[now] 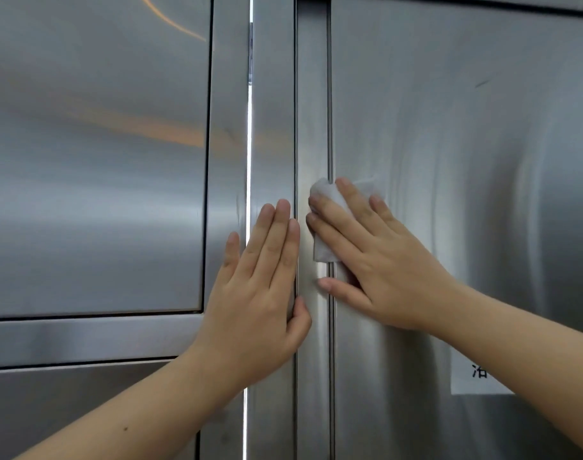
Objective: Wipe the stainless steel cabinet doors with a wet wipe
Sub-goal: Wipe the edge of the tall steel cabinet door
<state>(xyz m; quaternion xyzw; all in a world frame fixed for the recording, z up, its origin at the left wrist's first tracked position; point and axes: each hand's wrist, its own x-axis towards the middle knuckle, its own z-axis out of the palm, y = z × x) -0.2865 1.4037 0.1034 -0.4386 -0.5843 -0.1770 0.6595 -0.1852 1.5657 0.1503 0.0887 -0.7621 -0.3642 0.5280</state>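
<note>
A brushed stainless steel cabinet fills the view. Its right door point(466, 134) is a large plain panel with faint wipe streaks. A narrow vertical strip point(312, 94) runs along the door's left edge. My right hand point(376, 260) presses a white wet wipe point(325, 224) flat against the seam between strip and door, fingers spread over it. My left hand point(263, 290) lies flat on the steel post point(273, 94) just left of the strip, fingers together, holding nothing. The left door point(94, 154) is a recessed panel.
A white paper label point(476, 376) with black characters is stuck low on the right door, partly hidden by my right forearm. A bright vertical gap point(249, 144) separates the left unit from the post. A small dark mark point(481, 83) sits high on the right door.
</note>
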